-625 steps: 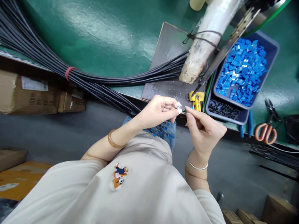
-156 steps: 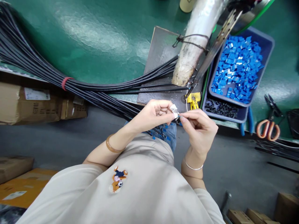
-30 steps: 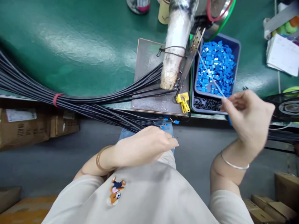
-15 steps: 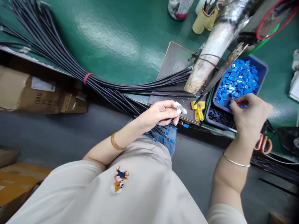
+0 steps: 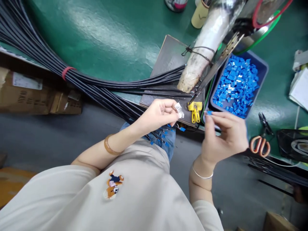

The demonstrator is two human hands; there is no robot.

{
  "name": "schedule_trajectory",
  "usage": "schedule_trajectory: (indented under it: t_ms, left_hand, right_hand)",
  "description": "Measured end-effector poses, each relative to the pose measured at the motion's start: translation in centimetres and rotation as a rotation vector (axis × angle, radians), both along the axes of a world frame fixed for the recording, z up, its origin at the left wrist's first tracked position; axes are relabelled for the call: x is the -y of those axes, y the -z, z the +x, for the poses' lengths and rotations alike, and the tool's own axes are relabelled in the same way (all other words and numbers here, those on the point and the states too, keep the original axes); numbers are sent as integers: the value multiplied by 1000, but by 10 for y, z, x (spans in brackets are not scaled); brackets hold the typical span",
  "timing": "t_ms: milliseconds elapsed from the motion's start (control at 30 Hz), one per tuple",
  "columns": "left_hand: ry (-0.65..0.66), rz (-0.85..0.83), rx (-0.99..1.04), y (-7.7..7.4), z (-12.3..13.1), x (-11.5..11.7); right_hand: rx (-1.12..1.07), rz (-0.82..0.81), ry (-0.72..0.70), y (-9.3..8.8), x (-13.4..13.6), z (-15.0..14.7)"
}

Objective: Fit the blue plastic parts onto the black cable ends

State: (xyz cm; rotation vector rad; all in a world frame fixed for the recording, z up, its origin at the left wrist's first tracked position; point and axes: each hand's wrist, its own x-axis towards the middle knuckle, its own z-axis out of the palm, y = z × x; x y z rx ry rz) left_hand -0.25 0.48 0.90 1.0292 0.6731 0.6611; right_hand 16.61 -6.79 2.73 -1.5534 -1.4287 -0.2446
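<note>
Blue plastic piece (image 5: 209,113), pinched

Right hand (image 5: 223,136): thumb and forefinger closed on the piece, just beside the yellow clip (image 5: 195,112). Left hand (image 5: 160,114): fingers bunched, crumpled white film (image 5: 179,109) at their tips; anything else held cannot be told. Sound practice: leave the piece's leading end uncovered. It juts toward the left hand; long axis probably crosswise, too small to confirm. Beyond: tray (image 5: 262,70) of blue pieces (image 5: 235,85).

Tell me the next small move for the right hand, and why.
Probably bring the right hand across to the left hand: it pinches a small blue piece still apart from the left fingertips, while similar blue pieces sit on wire ends by the lap.
</note>
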Motion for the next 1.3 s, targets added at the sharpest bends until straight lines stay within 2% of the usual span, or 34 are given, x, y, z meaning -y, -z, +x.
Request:
schedule_trajectory:
  t_ms: [167, 267, 367, 533, 933, 1067, 1167, 1300]
  left_hand:
    - [1, 40, -33, 0, 2, 0]
    - [-10, 45, -57, -1, 3, 0]
    - [-14, 44, -50, -1, 4, 0]
    - [-11, 53, -22, -3, 6, 0]
    - [-28, 74, -52, 3, 4, -1]
    - [-35, 69, -46, 1, 6, -1]
    - [-34, 53, -56, -2, 6, -2]
    - [-16, 39, -79, -4, 5, -3]
  right_hand:
    - [-37, -16, -188, 13, 5, -19]
    - [-123, -5, -227, 16, 5, -21]
    - [-166, 39, -225, 17, 5, -23]
    - [-176, 14, -230, 18, 7, -23]
    - [-13, 47, -267, 26, 4, -26]
    - [-136, 54, -277, 26, 4, -24]
    - [-274, 8, -246, 23, 4, -23]
    - [-215, -98, -234, 21, 2, -22]
